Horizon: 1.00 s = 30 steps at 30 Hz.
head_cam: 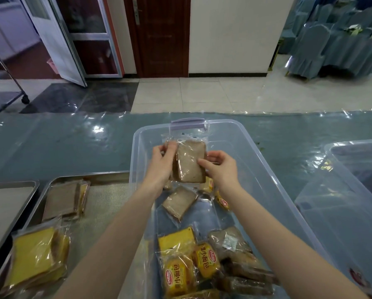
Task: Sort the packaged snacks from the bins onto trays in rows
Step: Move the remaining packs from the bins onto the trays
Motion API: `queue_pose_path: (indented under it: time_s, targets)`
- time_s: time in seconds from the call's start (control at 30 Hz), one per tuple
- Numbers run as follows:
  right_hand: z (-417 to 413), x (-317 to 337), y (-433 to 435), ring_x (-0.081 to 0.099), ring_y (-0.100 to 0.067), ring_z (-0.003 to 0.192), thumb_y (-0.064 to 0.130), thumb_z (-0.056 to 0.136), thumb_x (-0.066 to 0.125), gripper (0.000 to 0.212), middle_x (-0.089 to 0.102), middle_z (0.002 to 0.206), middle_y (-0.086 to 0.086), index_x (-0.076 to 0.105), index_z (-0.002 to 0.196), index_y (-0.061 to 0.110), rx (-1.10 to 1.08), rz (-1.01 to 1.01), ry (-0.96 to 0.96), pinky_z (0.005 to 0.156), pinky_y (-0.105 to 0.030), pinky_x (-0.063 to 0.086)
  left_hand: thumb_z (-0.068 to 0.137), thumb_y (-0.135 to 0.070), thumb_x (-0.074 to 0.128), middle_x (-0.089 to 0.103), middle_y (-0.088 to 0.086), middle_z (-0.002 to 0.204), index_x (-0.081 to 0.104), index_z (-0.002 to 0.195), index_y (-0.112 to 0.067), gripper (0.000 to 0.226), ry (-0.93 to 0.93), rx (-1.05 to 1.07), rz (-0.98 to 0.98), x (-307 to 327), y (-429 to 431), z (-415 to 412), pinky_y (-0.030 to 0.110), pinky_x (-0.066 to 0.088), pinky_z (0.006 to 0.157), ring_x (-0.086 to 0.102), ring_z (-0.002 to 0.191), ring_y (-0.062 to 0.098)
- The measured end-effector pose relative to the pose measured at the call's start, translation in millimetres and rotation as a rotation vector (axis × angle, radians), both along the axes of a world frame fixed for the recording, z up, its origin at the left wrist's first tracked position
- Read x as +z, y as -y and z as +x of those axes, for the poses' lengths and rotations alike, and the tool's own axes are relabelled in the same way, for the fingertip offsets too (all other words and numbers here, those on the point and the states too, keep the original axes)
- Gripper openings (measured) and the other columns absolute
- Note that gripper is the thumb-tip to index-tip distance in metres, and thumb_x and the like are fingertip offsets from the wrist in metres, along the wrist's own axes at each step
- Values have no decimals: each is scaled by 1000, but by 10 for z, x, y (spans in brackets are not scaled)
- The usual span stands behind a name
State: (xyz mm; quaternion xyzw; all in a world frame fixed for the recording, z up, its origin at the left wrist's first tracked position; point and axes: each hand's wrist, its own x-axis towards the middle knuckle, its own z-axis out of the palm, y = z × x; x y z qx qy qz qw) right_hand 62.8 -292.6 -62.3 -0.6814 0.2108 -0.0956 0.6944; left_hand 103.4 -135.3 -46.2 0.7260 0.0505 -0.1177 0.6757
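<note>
Brown packet (190, 162) held above bin (224, 134), face toward camera, long axis running away, top end toward far handle (188, 121). Clamped by left grip (161, 165) on left edge, pinched by right grip (221, 169) on right. Tray (94, 176) just left of bin, on bench (73, 143).

Over the far half of the bin (225, 123), the left hand (161, 167) and right hand (221, 169) grip a brown pack (190, 161) from either side. Yellow packs (180, 275) and more brown ones lie in the bin's near end. Left of the bin, a tray (107, 212) holds stacks of both kinds.
</note>
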Motion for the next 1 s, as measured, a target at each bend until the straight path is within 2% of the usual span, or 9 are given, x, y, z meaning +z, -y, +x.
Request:
queue_pose_path:
  time_s: [0.17,0.27,0.33,0.4,0.53,0.6,0.7,0.9,1.0]
  targets:
    - [168,-105,-40,68,-14,89,30,82,75,24,70,95,1,66,101,19,111,-114,38,76,-29,59,82,-31,75,60,-4,112,39,116,-28,50,168,106,85,-58,-92,49,36,58,74,64,99,16]
    - [144,-440,42,68,-24,83,33,92,60,21,70,85,-6,63,79,17,211,-495,-236,76,-38,57,84,-32,72,53,-19,97,35,111,-32,46,251,209,223,-110,-140,106,30,50,79,59,96,13]
    - [58,-746,-4,65,-22,69,34,94,58,32,65,73,-6,53,67,18,346,-735,-468,60,-32,52,84,-31,72,49,-22,93,34,110,-33,46,277,227,254,-140,-140,125,24,45,75,57,94,11]
    - [-8,-989,-94,58,-13,58,38,93,60,33,60,69,0,50,68,18,366,-796,-570,50,-24,44,83,-31,73,49,-22,93,34,109,-34,46,273,222,261,-162,-135,139,20,43,69,57,92,8]
    - [34,-1206,-317,62,-13,65,44,87,65,31,62,75,0,56,76,16,309,-775,-610,56,-22,50,84,-31,73,50,-22,94,33,109,-36,47,270,228,268,-193,-140,158,32,53,83,59,98,12]
    - [72,-1254,-400,65,-15,73,37,87,67,24,65,82,-2,57,81,17,251,-738,-599,68,-26,57,83,-31,73,50,-22,94,34,109,-36,47,272,230,272,-204,-140,154,36,55,87,59,99,12]
    - [98,-1220,-370,65,-15,74,25,90,67,15,67,85,-3,60,81,15,206,-688,-592,66,-25,56,83,-31,74,51,-20,95,35,110,-34,47,274,222,268,-199,-139,154,40,55,89,60,99,13]
    - [-17,-564,107,66,-22,67,10,72,82,24,65,70,-4,59,70,18,217,-559,-518,48,-29,53,84,-33,71,56,-13,104,35,112,-35,46,227,196,227,-178,-139,154,45,56,86,62,100,18]
    - [-136,-118,366,62,-24,64,0,67,82,26,62,66,-3,62,71,16,135,-437,-327,65,-42,59,85,-36,70,53,-17,97,34,111,-35,45,202,193,232,-164,-133,146,46,57,84,61,95,16]
